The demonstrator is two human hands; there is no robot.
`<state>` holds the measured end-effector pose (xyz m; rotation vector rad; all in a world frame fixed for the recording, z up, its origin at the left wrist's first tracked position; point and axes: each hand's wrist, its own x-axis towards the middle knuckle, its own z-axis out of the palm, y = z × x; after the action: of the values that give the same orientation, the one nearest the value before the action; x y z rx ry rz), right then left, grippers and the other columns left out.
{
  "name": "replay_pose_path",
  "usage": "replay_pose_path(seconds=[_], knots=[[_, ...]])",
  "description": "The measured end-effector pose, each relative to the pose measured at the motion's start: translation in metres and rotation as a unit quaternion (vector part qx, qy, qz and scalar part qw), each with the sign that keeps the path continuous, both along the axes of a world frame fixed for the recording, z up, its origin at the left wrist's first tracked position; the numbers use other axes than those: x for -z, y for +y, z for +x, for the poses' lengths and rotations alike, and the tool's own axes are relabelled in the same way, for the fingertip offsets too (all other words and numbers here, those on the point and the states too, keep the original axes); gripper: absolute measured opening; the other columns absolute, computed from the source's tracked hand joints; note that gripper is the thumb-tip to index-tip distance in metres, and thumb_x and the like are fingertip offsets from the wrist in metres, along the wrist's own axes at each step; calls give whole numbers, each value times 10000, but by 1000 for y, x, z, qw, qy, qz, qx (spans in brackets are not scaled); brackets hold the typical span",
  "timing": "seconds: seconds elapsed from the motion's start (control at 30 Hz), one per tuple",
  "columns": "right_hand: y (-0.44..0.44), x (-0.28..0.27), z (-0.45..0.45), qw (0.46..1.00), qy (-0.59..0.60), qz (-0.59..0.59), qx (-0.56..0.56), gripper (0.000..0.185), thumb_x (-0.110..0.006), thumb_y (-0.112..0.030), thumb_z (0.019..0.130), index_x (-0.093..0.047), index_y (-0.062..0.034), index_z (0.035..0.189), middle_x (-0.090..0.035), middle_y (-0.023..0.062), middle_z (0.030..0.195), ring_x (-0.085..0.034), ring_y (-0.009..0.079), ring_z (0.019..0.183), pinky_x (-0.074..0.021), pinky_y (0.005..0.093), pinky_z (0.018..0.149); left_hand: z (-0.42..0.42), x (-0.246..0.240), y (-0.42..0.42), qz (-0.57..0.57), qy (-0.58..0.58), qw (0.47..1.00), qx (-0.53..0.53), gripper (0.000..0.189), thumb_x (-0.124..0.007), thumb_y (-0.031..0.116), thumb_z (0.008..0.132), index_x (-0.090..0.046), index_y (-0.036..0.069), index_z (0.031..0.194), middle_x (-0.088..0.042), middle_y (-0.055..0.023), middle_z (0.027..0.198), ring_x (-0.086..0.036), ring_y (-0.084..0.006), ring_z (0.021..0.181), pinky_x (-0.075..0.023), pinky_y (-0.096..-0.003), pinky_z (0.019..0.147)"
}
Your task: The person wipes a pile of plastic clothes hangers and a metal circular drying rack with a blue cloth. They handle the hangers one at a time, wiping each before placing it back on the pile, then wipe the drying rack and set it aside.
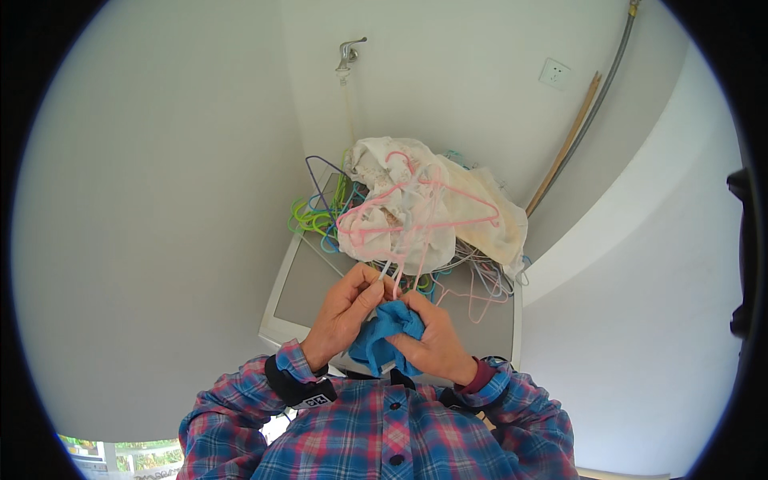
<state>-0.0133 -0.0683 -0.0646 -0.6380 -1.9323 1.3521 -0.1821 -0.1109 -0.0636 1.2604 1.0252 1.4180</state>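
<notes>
A blue cloth (389, 337) is bunched up in my right hand (437, 343), close to my chest. My left hand (347, 312) pinches a pale plastic clothes hanger (384, 271) just above the cloth. Pink plastic hangers (444, 226) spread out beyond my fingers, over a crumpled whitish cloth (393, 246); some of their lower ends run down to between my hands. Whether my right fingers also grip a hanger under the cloth, I cannot tell.
Under the whitish cloth, green hangers (312, 221), a purple hanger (318, 180) and several wire hangers (489, 270) lie on a grey-topped appliance or cabinet (300, 294). A tap (347, 55), a wall socket (555, 74), a wooden pole (564, 147) and a grey hose (591, 114) are behind.
</notes>
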Motion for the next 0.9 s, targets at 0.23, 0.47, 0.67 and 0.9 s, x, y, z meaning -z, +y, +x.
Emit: replay_pose_path(seconds=[0.23,0.47,0.67,0.9], knots=[[6,4,-6,991,97,-83,29,430,-663,-73,821,-518,5,1218,-592,57,974,-545,102,882,-456,254,782,5,9,20,1,-109,993,50,215,-477,243,999,-517,32,1015,-604,-78,1105,-546,-90,896,-441,-241,824],[9,13,-8,995,69,-35,62,466,-654,-58,819,-493,11,1250,-598,64,974,-558,116,891,-466,271,793,5,3,24,-21,-56,995,79,311,-469,262,1001,-559,10,1158,-615,-77,1084,-576,-113,952,-469,-269,857],[9,22,-3,996,51,63,45,376,-650,-51,813,-538,-15,1170,-621,89,951,-604,153,874,-476,288,778,4,11,29,-138,-93,979,117,340,-484,311,993,-579,5,1107,-625,-68,1033,-592,-111,930,-480,-258,835],[6,25,3,994,81,-23,67,253,-638,-46,825,-568,-11,1065,-620,55,942,-581,116,847,-475,264,748,2,22,31,-145,-150,970,127,350,-466,323,1002,-587,-1,1052,-635,-44,995,-597,-93,903,-479,-226,821]])
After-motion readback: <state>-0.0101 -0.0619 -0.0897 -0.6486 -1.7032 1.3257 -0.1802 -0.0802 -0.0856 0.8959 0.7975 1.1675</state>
